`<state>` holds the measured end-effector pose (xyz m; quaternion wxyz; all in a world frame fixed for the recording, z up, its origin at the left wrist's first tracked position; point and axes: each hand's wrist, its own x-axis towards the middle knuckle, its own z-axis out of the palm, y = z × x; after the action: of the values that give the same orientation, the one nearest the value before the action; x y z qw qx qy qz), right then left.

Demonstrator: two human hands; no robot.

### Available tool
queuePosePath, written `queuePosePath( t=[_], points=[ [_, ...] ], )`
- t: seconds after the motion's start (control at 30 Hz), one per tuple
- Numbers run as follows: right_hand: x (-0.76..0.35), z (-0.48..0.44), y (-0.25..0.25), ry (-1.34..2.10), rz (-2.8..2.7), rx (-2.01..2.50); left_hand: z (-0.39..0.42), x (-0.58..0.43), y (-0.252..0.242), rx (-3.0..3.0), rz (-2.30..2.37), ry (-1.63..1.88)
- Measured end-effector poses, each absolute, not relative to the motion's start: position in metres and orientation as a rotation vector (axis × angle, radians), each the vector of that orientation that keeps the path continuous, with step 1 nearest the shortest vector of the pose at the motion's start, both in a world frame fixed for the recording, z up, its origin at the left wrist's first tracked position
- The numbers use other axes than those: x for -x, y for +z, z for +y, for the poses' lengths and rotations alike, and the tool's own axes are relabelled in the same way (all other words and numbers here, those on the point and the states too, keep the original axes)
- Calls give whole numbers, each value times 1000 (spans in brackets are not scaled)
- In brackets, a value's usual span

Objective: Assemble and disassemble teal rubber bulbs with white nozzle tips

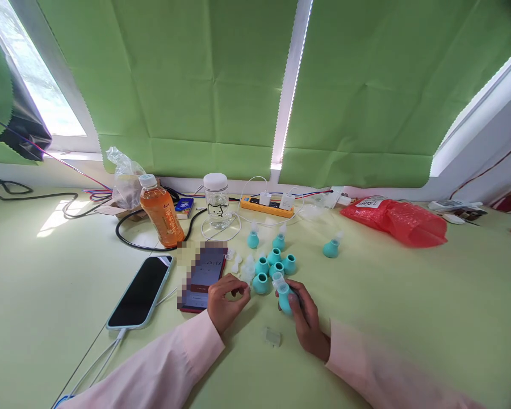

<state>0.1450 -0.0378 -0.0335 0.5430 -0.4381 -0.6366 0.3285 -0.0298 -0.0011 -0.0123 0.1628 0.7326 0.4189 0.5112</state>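
Note:
My right hand (304,318) is closed around a teal squeeze bulb (284,300) with a clear plastic tip on its neck, pointing up and slightly left. My left hand (227,298) has its thumb and index finger pinched together beside a small pile of clear plastic tips (249,267); what they hold, if anything, I cannot make out. Between and beyond the hands stands a cluster of teal bulbs with open necks (261,283). Farther back, a teal bulb (331,248) wears a clear tip, as do two others to its left.
A phone with a lit screen (206,270) lies by my left hand, and a charging phone (140,292) farther left. Behind are an orange drink bottle (162,213), a clear jar (217,207), an orange power strip (267,207) and a red plastic package (396,221). A small clear piece (273,336) lies in front.

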Motion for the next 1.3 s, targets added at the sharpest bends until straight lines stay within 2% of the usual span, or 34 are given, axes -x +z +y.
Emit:
queuePosePath(
  t=[0.23,0.43,0.6,0.73,0.87,1.3],
  points=[
    [-144,-39,-29,693,-1713,1040,10,33,-25,-2397,1448,1022],
    [-142,-36,-23,681,-1848,1039,-1,34,-9,-2268,1210,1302],
    [-138,-37,-23,555,-1964,994,-11,34,-5,-2373,894,1019],
    [-136,-38,-24,416,-2027,905,-13,31,-14,-2436,894,876],
    [-137,-38,-25,394,-2056,835,-15,28,-16,-2360,959,789],
    [-139,-43,-24,524,-2032,717,-15,24,-7,-1680,651,671]
  ],
)
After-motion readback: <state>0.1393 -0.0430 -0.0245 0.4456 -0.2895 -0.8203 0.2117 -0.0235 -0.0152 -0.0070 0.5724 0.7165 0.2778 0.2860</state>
